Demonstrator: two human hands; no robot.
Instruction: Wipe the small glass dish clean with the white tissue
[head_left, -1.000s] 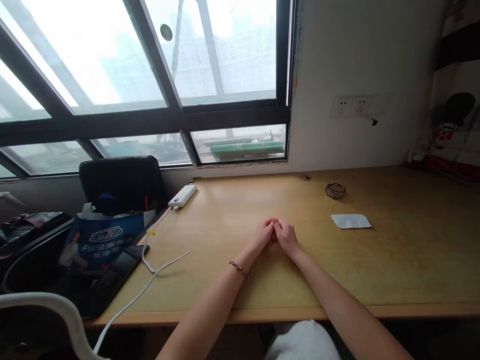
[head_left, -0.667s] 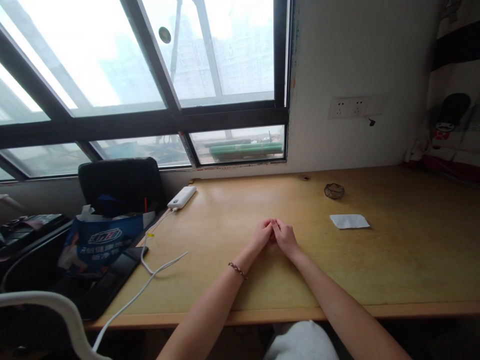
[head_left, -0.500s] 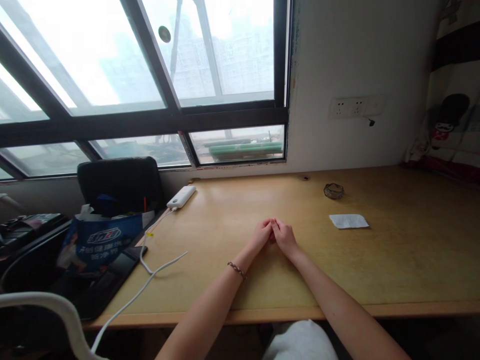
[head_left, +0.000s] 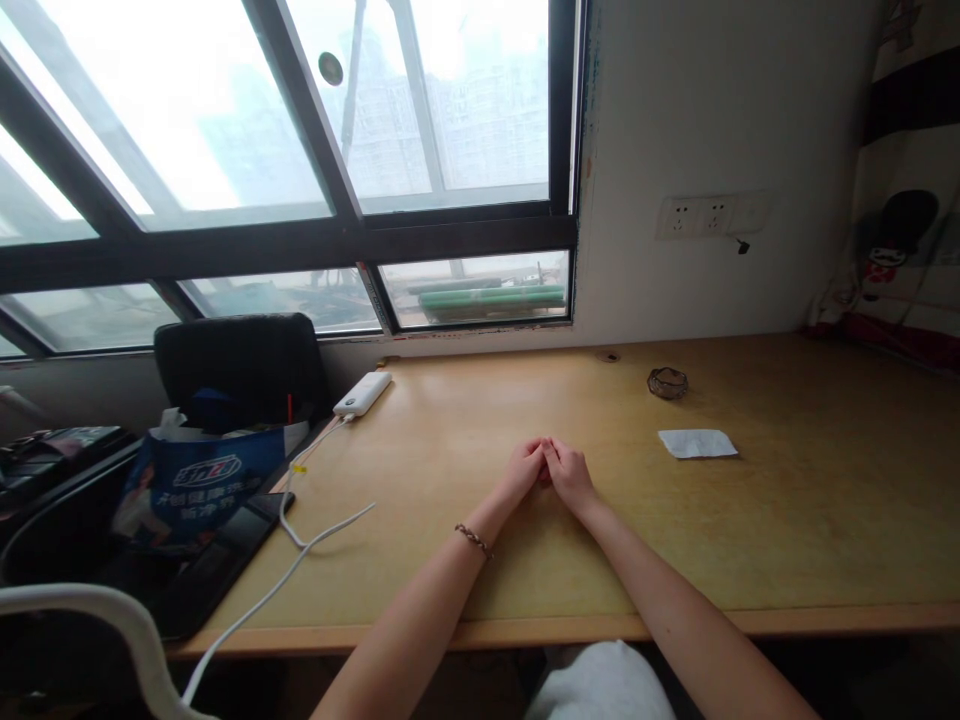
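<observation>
My left hand (head_left: 525, 468) and my right hand (head_left: 568, 472) are clasped together on the wooden desk (head_left: 450, 420), fingers folded and thumbs meeting at the top. Both are closed, and no object shows between them; the inner sides of the palms are hidden. A braided bracelet (head_left: 474, 541) circles my left wrist. To the right of my hands lies a white slip of paper (head_left: 698, 444). Behind the paper sits a small dark, round, wire-like ring or dish (head_left: 667, 382), its exact kind unclear.
A white power bank (head_left: 363, 394) with a white cable (head_left: 300, 545) lies along the desk's left edge. Left of the desk stand a black chair (head_left: 240, 355) and a blue printed bag (head_left: 217, 485). A white curved tube (head_left: 97, 600) crosses the lower left. Wall sockets (head_left: 697, 215) are behind.
</observation>
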